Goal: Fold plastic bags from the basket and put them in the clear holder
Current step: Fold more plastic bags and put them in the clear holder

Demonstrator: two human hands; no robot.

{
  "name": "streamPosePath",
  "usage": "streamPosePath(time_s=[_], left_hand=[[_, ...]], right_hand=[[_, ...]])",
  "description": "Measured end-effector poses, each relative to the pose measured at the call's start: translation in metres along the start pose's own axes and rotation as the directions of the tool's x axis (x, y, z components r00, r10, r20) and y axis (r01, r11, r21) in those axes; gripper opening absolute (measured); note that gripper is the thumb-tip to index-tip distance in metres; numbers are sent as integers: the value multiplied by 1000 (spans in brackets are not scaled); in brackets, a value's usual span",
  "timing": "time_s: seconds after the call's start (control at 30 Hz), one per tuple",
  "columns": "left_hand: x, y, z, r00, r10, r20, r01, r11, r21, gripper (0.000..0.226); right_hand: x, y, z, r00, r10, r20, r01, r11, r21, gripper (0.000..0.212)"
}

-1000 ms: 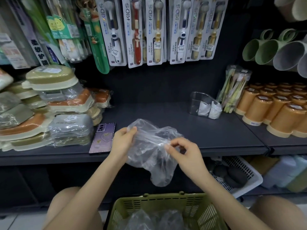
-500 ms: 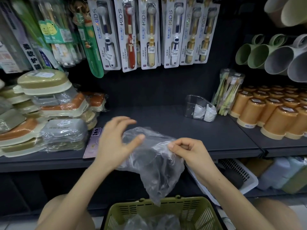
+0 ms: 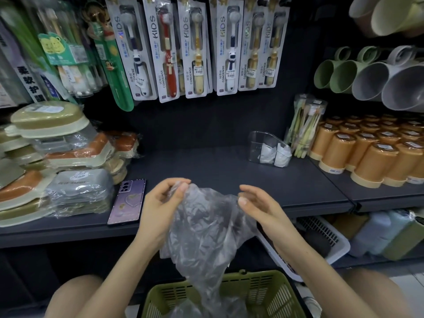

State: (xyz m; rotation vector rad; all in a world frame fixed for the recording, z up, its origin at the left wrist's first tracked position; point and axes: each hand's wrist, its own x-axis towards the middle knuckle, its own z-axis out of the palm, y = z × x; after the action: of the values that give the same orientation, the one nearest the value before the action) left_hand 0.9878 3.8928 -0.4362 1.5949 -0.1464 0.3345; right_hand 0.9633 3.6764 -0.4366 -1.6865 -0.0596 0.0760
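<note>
A crumpled clear plastic bag hangs between my hands in front of the dark shelf. My left hand pinches its top left edge between thumb and fingertips. My right hand pinches the top right edge, fingers partly curled. The bag's lower end droops over the green basket at the bottom, where more clear bags lie. The clear holder stands on the shelf at the back right with folded white bags in it.
A purple phone lies on the dark shelf left of my hands. Wrapped soap boxes stack at left, orange cups at right. Packed toothbrushes stand beside the holder. A white basket sits on the lower shelf.
My left hand has taken hold of the bag's top edge again after letting go. The bag hangs longer and lower, reaching the basket. My right hand's fingers have loosened a little.
</note>
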Motion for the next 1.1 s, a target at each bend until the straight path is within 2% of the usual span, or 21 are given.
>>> streamPosePath(time_s=[0.1,0.17,0.27,0.3,0.37,0.43,0.47,0.57,0.63,0.73,0.8,0.87,0.9,0.97,1.03,1.1], left_hand=[[0,-4,-5,999,-18,-43,15,998,-65,11],[-1,-6,-7,998,-34,-59,28,994,-104,8],[-2,-11,-15,996,-73,-48,64,984,-163,44],[-1,-12,-19,995,-78,-62,66,983,-173,49],[2,-12,-27,990,-91,-106,71,981,-179,40],[7,-14,-34,975,-129,-179,98,980,-172,22],[8,-17,-38,970,-131,-203,103,984,-143,21],[12,-24,-45,971,-86,-225,74,995,-61,40],[12,-23,-43,970,-61,-235,62,998,-4,43],[11,-20,-29,984,13,-180,14,989,146,44],[11,-21,-14,996,28,-88,-10,981,196,50],[12,-22,0,1000,24,1,-23,966,258,60],[13,-21,6,1000,12,28,-20,962,273,61],[13,-11,14,998,-14,66,-5,963,270,54],[11,-8,11,995,-29,96,4,968,250,46],[7,-13,0,988,-74,134,41,972,231,46]], right_hand=[[3,8,2,998,49,29,-49,999,-19,57],[8,13,5,998,66,9,-66,998,-19,46],[13,13,8,997,70,-38,-67,995,77,25],[14,13,6,996,68,-61,-61,993,105,18],[17,14,1,992,72,-99,-55,985,161,9],[20,15,-7,987,99,-130,-72,977,201,7],[22,16,-13,983,125,-136,-96,975,202,7],[27,18,-31,974,213,-72,-198,964,176,12],[26,18,-40,976,217,2,-214,965,148,21],[21,6,-35,996,91,11,-91,996,21,37],[19,-8,-13,1000,-19,14,21,985,-173,49],[23,-15,15,990,-85,108,118,928,-353,63],[25,-14,28,984,-83,156,137,914,-381,65],[31,-11,44,979,-88,185,144,938,-316,45],[33,-11,43,990,-93,104,110,981,-163,11],[34,-11,33,998,-60,21,59,998,10,6]])
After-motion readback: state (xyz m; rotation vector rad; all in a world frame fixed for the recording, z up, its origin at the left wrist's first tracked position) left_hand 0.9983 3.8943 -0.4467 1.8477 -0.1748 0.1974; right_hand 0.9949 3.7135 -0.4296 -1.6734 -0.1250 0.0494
